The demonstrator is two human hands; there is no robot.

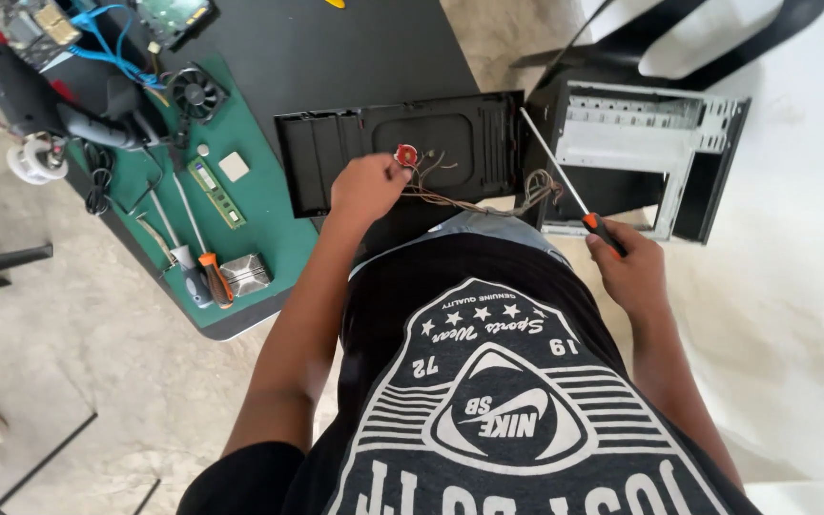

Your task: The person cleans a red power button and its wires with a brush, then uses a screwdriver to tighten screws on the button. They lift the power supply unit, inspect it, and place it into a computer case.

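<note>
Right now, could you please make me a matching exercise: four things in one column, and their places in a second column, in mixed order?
Things:
1. long screwdriver
2. small red part
3. memory stick
4. small fan

Places:
A. on the green mat, near its far end
B. at the left hand fingers
C. flat on the green mat, by a pale square chip
D. in the right hand

Pairs: 1-D, 2-B, 3-C, 4-A
</note>
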